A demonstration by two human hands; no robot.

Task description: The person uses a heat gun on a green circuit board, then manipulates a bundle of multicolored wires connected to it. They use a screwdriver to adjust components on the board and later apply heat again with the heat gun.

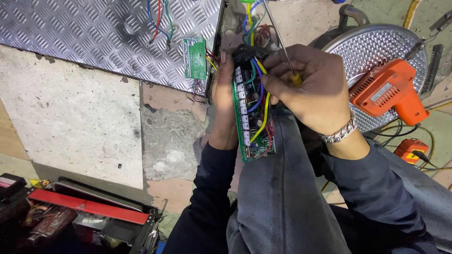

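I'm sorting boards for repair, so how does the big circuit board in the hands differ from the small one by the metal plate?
The big board is long, held by the left hand, and crowded with thick wires. The small board is short, lies against the metal plate, untouched, with thin wires at its edge. Both are green.

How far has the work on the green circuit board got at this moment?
Done: the long green circuit board is out of the diamond-plate metal case, wires attached. In hand: left hand steadies its edge; right hand holds a thin screwdriver over it. Left: a small green board hangs loose.
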